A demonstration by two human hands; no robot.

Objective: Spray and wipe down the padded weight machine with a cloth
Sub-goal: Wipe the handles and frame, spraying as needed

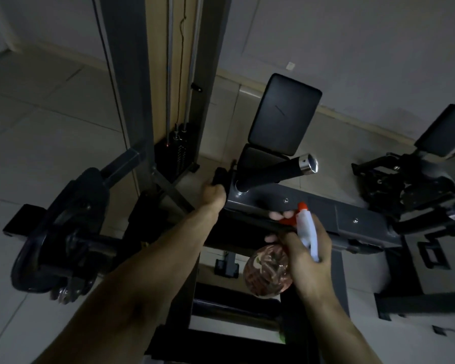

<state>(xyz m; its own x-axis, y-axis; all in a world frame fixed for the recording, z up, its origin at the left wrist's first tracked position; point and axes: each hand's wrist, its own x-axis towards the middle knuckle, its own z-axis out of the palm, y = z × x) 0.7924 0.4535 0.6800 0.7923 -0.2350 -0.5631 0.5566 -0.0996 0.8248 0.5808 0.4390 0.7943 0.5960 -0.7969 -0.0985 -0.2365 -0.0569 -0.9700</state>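
- The right hand (307, 253) has its grip closed round the neck of the spray bottle (269, 271). Its fingers lie by the orange trigger, and the nozzle points away toward the grey frame beam (352, 219) of the weight machine.
- The left hand (216, 195) reaches out ahead, its grip curled tight on a dark bunched thing that I take for the cloth (219, 178) — the room is dim and that spot is blurred, so I can't be sure.
- The cloth is at the machine's near-left corner, just beside the seat pad (260, 158) and near the foot of the chrome-tipped handle (273, 173).
- The upright back pad (284, 114) stands beyond with no hand on it. I can make out no wet sheen or streaks there, though the light is too poor to rule them out.
- My reading is that the job is under way down at the frame, with both tools in hand — the pads and the handle probably remain to be done. How much is already sprayed or wiped can't be told from here.
- The weight stack (177, 151) and the weight plates (61, 232) on the left sit well apart from both hands.
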